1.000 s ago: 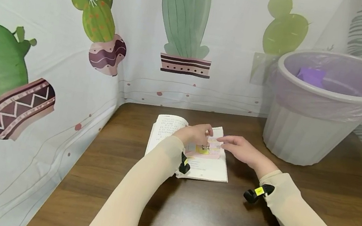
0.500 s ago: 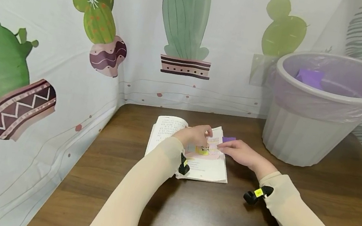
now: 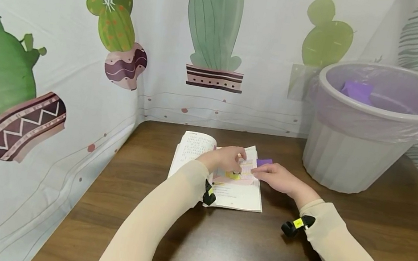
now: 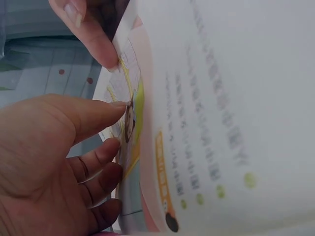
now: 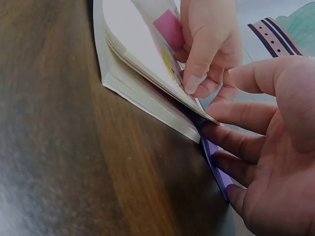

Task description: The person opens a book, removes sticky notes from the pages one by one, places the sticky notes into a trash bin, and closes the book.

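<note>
An open book (image 3: pixel 234 199) lies on the table, its printed right page showing a colored picture. My left hand (image 3: pixel 225 157) rests over that page, thumb and bent fingertips touching it by the picture; in the left wrist view the same hand (image 4: pixel 54 142) has its thumb on the drawing. My right hand (image 3: pixel 279 177) is at the book's right edge. A flat purple piece (image 5: pixel 215 164) sticks out from between the pages there, with the right hand's slightly bent fingers (image 5: pixel 238 140) touching it and the page edge, and the thumb held apart.
A large ribbed bin (image 3: pixel 344 157) with a clear liner stands on the table to the right, a purple piece (image 3: pixel 358 91) inside it. The wooden table (image 3: pixel 230 260) reaches a cactus-print curtain (image 3: pixel 262 98) at the back and left.
My right hand has shifted slightly down along the page edge, and the purple piece now shows beyond the book's right side. My left hand stays on the page.
</note>
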Demonstrator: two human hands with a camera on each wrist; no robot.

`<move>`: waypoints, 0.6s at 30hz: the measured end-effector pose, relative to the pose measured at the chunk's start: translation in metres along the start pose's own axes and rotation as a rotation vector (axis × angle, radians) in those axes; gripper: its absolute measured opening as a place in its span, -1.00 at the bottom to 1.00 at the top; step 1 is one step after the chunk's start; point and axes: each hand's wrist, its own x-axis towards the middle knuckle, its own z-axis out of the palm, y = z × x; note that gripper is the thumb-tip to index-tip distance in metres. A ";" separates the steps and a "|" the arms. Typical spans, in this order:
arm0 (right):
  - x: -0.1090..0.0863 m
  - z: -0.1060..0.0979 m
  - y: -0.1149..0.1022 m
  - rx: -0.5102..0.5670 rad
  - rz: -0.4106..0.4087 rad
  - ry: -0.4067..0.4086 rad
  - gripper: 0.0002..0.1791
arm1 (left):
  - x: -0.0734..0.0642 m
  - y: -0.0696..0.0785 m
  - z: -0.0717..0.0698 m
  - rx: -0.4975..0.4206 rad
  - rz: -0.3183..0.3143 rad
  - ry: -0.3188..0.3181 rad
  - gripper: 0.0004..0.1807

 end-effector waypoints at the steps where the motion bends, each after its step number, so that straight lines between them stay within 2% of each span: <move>1: 0.000 0.000 0.000 0.001 0.000 -0.003 -0.52 | -0.001 0.000 0.000 0.005 0.005 -0.001 -0.51; 11: 0.001 -0.002 0.001 0.023 0.032 -0.003 -0.52 | -0.019 0.004 -0.008 0.036 0.064 0.040 -0.49; 18: 0.001 -0.001 0.003 0.012 0.043 -0.008 -0.51 | -0.038 -0.004 -0.013 0.033 0.094 0.013 -0.42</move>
